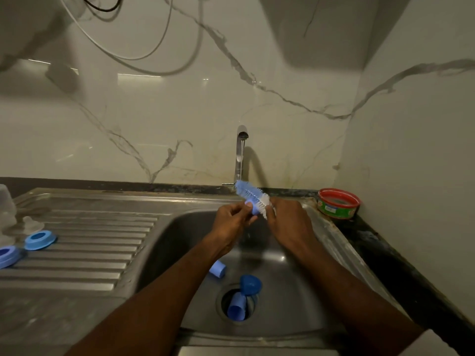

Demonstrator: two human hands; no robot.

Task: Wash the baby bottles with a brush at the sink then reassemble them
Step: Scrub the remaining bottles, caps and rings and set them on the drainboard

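Note:
Over the steel sink [295,299], my right hand [288,222] grips the bottle brush [250,195], whose blue and white bristles point up and left toward the tap [241,152]. My left hand [232,222] pinches a small blue cap [253,206] against the bristles. In the basin lie a blue cap [218,269], a blue dome lid [251,284] and a blue cup-shaped piece [236,309] over the drain. Two blue collar rings [39,240] [7,256] and a clear teat [30,224] sit on the drainboard at left.
A clear bottle [6,204] stands at the far left edge of the ribbed drainboard [84,242]. A red and green round tub [338,203] sits on the dark counter at right of the sink. Marble wall runs behind and to the right.

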